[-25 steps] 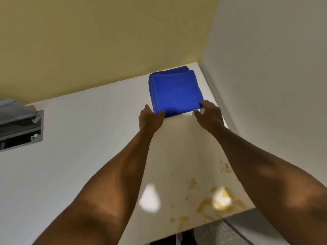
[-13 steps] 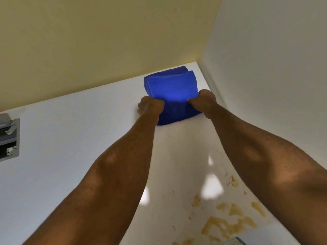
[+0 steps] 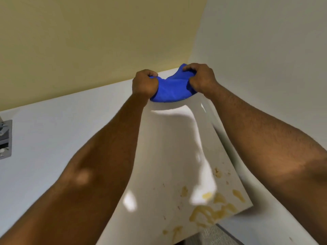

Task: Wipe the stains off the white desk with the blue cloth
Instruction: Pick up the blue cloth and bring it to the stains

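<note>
Head view shows two bare arms reaching out over a white tabletop [image 3: 53, 138]. Both hands hold the blue cloth [image 3: 169, 91] at the far corner, where a yellow wall [image 3: 88, 41] meets a pale wall [image 3: 265, 50]. The left hand [image 3: 144, 84] grips the left end, with its fingers [image 3: 150, 73] curled tight around it. The right hand [image 3: 200, 77] grips the right end, with its fingers [image 3: 190, 68] curled over the top. The cloth is bright blue and soft, all bunched up. It sags in the middle between the two hands. Its low edge is close to the tabletop, but I cannot tell if it touches. Yellow-brown stains [image 3: 210, 213] sit on the near right part of the tabletop, well apart from the cloth. A grey metal thing [image 3: 5, 138] is at the left edge.
</note>
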